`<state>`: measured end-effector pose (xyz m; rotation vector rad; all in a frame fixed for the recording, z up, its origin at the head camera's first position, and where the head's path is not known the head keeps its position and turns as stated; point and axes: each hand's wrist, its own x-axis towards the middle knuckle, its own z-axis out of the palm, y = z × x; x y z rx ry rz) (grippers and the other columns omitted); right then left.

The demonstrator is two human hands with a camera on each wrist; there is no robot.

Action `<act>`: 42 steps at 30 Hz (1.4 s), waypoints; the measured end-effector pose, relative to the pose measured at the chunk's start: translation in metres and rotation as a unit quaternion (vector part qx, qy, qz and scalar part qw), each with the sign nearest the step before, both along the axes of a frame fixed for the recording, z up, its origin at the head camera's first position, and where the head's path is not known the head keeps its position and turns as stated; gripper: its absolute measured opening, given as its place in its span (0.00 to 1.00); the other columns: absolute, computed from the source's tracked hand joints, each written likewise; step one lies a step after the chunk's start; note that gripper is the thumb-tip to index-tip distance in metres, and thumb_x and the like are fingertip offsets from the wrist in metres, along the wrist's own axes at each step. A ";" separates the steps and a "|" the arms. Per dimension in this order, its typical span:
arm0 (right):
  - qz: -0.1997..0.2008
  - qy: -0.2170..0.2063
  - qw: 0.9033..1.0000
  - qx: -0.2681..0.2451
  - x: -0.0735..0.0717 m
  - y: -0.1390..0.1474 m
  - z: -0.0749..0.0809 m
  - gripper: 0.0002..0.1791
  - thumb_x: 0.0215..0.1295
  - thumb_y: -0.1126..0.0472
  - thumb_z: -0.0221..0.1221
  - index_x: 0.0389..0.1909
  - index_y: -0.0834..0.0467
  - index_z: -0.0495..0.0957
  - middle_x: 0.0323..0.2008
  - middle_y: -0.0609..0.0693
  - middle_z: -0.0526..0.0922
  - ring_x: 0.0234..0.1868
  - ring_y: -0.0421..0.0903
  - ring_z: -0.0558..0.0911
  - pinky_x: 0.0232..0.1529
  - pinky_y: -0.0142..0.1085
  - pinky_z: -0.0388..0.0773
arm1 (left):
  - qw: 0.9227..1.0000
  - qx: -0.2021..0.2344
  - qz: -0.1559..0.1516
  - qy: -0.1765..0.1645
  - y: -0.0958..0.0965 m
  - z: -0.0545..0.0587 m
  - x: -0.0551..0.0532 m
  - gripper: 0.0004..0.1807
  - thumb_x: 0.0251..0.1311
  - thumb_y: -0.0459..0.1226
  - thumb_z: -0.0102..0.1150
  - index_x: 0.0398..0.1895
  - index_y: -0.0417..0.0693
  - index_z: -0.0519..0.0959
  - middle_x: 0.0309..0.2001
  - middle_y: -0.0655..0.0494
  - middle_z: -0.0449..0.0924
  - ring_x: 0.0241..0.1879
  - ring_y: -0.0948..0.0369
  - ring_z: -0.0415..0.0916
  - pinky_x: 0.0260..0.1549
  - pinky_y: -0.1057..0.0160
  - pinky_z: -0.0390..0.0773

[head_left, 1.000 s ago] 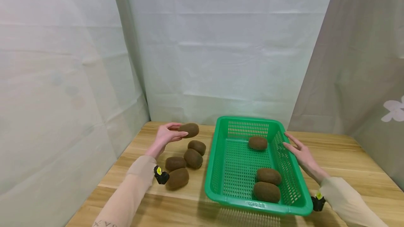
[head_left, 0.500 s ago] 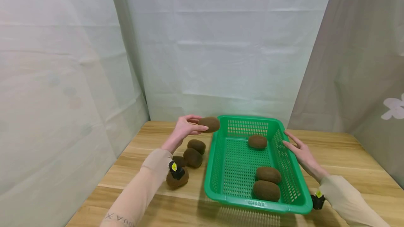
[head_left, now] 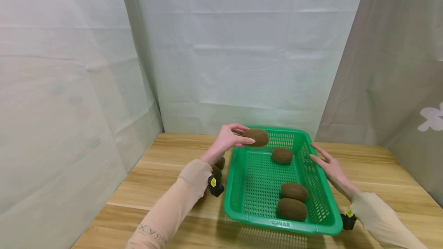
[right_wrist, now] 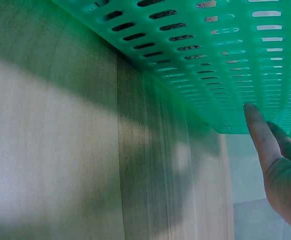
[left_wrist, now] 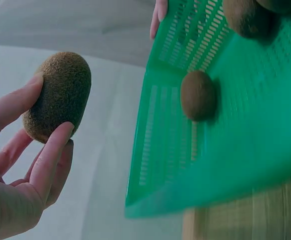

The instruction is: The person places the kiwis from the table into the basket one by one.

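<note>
My left hand (head_left: 230, 138) pinches a brown fuzzy kiwi (head_left: 257, 138) between thumb and fingers, over the far left part of a green plastic basket (head_left: 231, 199). In the left wrist view the held kiwi (left_wrist: 60, 97) shows whole, its long side between thumb and fingertips. Against the basket's right side rests my right hand (head_left: 330, 166), fingers extended at the rim; the right wrist view shows its fingers (right_wrist: 259, 131) along the outer slotted wall. Inside the basket, one kiwi (head_left: 282, 155) lies near the back and two others (head_left: 292, 209) sit side by side at the front right.
More kiwis (head_left: 216, 173) lie on the wooden table (head_left: 145, 191) left of the basket, mostly hidden behind my left forearm. A pale sheet (head_left: 242, 68) hangs behind the table, with others at the left and right sides.
My left hand has carried the kiwi rightward from above the loose kiwis, past the basket's left rim and over its inside. The right hand and basket have stayed in place.
</note>
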<state>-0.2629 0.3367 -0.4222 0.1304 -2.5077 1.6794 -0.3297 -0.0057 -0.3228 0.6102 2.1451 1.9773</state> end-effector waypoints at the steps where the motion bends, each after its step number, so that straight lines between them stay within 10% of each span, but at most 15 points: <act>1: 0.000 0.000 1.000 0.001 0.000 0.000 0.000 0.36 0.67 0.48 0.48 0.70 0.54 0.46 0.67 0.62 0.42 0.60 0.68 0.54 0.52 0.64 0.54 | 1.000 0.001 -0.004 -0.001 0.004 0.001 0.001 0.24 0.40 0.31 0.72 0.44 0.38 0.78 0.45 0.43 0.70 0.33 0.52 0.78 0.33 0.57 0.78; 27: 0.001 0.002 1.000 0.000 0.000 -0.003 0.001 0.36 0.67 0.48 0.49 0.70 0.55 0.46 0.67 0.64 0.43 0.60 0.68 0.55 0.51 0.63 0.56 | 0.998 -0.004 0.013 -0.063 0.096 -0.042 0.016 0.19 0.36 0.27 0.73 0.36 0.43 0.81 0.32 0.51 0.76 0.24 0.55 0.78 0.23 0.61 0.79; 42: -0.004 -0.006 1.000 0.008 0.000 -0.007 0.001 0.36 0.66 0.46 0.49 0.70 0.53 0.47 0.67 0.63 0.44 0.60 0.68 0.54 0.51 0.64 0.55 | 0.993 -0.084 0.054 -0.061 0.123 -0.075 0.024 0.16 0.32 0.26 0.74 0.29 0.43 0.80 0.25 0.54 0.76 0.21 0.60 0.74 0.24 0.55 0.79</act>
